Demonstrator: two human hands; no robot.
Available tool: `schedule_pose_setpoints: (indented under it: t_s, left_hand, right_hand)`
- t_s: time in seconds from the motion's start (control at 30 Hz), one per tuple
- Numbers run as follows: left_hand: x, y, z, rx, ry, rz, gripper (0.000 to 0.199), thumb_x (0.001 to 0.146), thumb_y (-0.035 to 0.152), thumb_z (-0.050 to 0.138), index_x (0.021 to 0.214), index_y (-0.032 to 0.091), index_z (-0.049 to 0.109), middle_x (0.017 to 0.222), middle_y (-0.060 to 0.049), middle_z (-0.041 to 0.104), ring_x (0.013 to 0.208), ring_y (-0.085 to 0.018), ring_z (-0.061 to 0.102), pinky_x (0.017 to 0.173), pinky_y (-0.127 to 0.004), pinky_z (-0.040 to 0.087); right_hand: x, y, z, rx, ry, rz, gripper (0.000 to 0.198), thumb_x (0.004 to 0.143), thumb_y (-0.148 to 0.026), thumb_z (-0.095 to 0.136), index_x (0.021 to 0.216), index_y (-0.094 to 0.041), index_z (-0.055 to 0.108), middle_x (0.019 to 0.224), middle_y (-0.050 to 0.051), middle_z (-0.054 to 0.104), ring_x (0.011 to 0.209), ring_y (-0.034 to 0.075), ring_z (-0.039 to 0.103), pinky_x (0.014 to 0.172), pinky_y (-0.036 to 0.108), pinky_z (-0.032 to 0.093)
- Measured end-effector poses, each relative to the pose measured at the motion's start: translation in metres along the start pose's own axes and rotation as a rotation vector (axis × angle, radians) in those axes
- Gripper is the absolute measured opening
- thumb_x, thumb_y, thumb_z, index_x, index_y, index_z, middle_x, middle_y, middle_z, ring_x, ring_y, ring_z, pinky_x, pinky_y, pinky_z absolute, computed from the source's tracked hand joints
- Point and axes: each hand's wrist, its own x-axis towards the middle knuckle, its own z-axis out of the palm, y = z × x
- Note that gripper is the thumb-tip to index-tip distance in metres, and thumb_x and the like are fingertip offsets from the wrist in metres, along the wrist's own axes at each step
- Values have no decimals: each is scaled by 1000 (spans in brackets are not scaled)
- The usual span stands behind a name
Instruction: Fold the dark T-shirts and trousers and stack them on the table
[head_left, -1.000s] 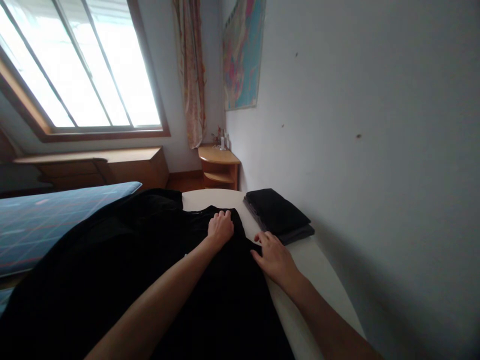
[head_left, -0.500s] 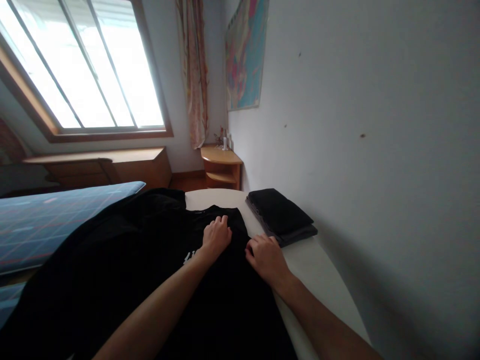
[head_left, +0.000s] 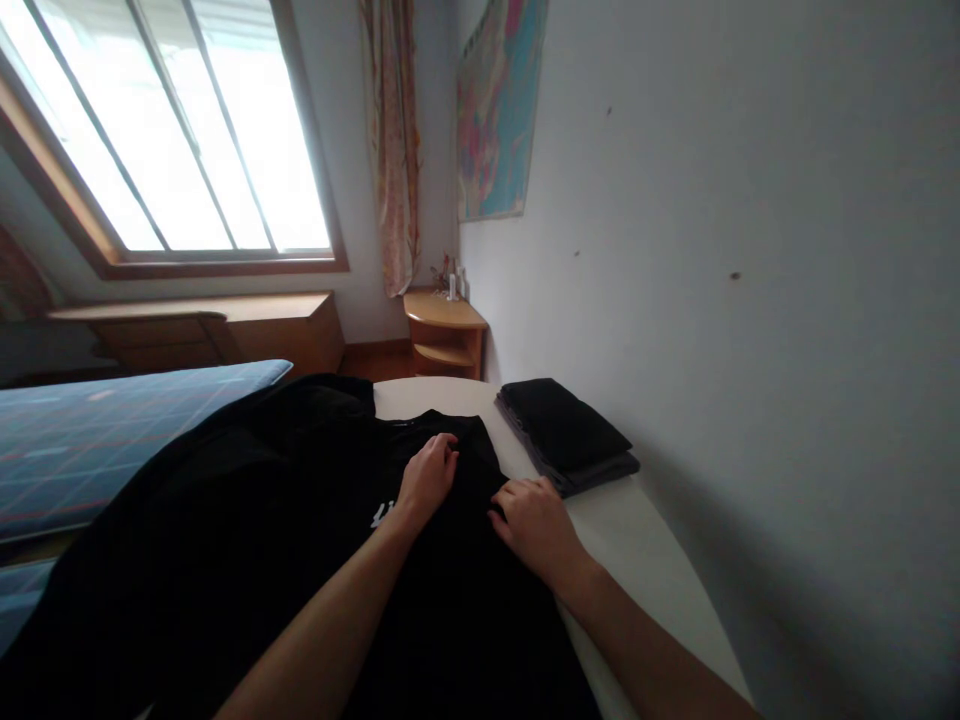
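Observation:
A black shirt [head_left: 300, 520] with white lettering lies spread over a round white table [head_left: 637, 540], its left side reaching over to the blue bed. My left hand [head_left: 429, 478] is on the upper part of the shirt, below the neckline, its fingers curled in on the fabric. At the shirt's right edge, my right hand [head_left: 534, 522] has its thumb and fingers closed on the cloth. Black folds partly hide the fingertips of both hands. Just beyond my right hand sits a stack of folded dark clothes [head_left: 566, 425], black on top and grey below.
On the left is a bed with a blue checked cover [head_left: 135, 430]. A white wall [head_left: 712, 400] runs along the right side. Farther back stand a wooden corner shelf [head_left: 446, 310] and a low wooden cabinet [head_left: 277, 325] under the window.
My left hand has shifted very slightly toward me and to the left over the shirt. My right hand stays at the shirt's edge. The view has moved a little.

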Motion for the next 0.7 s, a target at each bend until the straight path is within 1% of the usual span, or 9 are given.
schedule_pose_setpoints:
  t_s: [0.07,0.13,0.23,0.33,0.47,0.53,0.6,0.63,0.7]
  left_hand:
    - [0,1,0,-41,30,-1,21,94,20,52,115,21,56,102,-4,68,85,-17,66,79,-27,50]
    - [-2,2,0,-107,49,-3,23,92,20,56,115,21,56,107,-4,66,75,-15,65,75,-27,50]
    - [-4,4,-2,-252,39,-3,31,84,15,61,113,22,57,116,-4,63,62,-11,59,69,-28,50]
    - [-4,2,-2,-345,33,1,33,81,10,59,111,22,59,116,-4,61,65,-10,59,70,-27,51]
    - [-2,-2,-1,-449,79,-38,27,81,10,58,105,20,62,111,-4,61,67,-11,58,73,-28,50]
    - [0,-3,0,-517,85,-76,24,82,12,59,104,19,64,106,-4,64,65,-10,58,71,-28,51]
    - [2,-3,1,-561,75,-113,23,83,15,59,105,18,64,95,-3,66,63,-11,59,66,-26,50]
    - [4,-2,2,-574,68,-129,22,84,18,60,105,18,64,88,-2,67,62,-11,59,63,-25,49]
    - [6,-2,3,-603,60,-159,22,84,22,61,105,17,65,79,0,67,60,-12,59,58,-23,47]
  right_hand:
    - [1,-2,-1,-38,-12,-26,16,93,-23,59,91,-18,75,94,9,74,94,23,66,83,37,38]
    - [2,-3,-1,-66,-19,-43,19,93,-19,57,87,-17,75,91,10,74,91,22,66,82,36,38]
    - [3,-3,0,-79,-13,-48,21,93,-14,54,84,-16,73,90,10,74,86,22,67,80,36,37]
    - [5,0,1,-59,23,-16,20,94,-15,52,86,-16,71,89,8,74,86,21,67,80,36,37]
    - [4,2,2,-14,84,13,20,98,-24,50,90,-19,68,90,6,73,88,21,66,80,35,36]
    - [3,1,3,0,92,7,18,96,-34,56,96,-20,67,94,7,72,92,24,65,82,36,37]
    - [3,-2,5,-4,95,16,23,93,-39,61,104,-19,66,100,8,71,96,26,64,83,37,37]
    - [3,-3,6,-12,94,24,24,92,-37,62,108,-19,65,102,9,70,97,26,63,84,37,37]
    - [4,-5,7,-30,84,38,20,92,-27,61,111,-19,64,103,9,70,98,26,63,83,37,37]
